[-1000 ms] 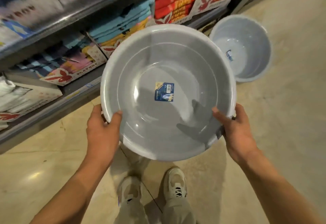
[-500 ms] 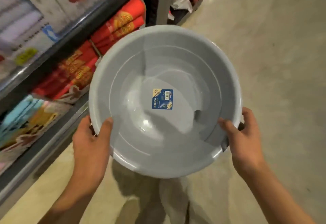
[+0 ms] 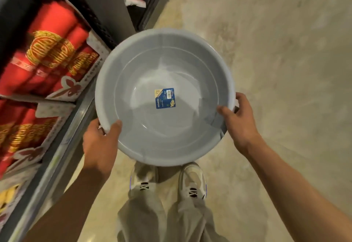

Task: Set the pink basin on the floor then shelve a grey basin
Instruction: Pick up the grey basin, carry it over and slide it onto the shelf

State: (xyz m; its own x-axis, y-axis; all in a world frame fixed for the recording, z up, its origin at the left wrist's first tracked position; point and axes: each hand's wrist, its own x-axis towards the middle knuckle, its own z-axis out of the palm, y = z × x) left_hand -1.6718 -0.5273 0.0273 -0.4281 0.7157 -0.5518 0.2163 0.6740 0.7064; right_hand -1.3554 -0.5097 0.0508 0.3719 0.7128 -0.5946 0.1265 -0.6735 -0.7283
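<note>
Both thumbs lay inside the rim, fingers hidden beneath: the left hand (image 3: 100,142) and right hand (image 3: 241,121) clamped the grey basin (image 3: 163,97) level above the floor (image 3: 276,51), right of the shelf (image 3: 62,146). Keeping this 2-sided hold would probably help shelving.

Both forearms are bare, with no sleeves, watch or rings visible on the left hand (image 3: 99,144) or right hand (image 3: 241,125). Loose beige trousers (image 3: 171,217) fall over cream-white sneakers (image 3: 193,180) with black-and-white laces and a bluish sole edge.
</note>
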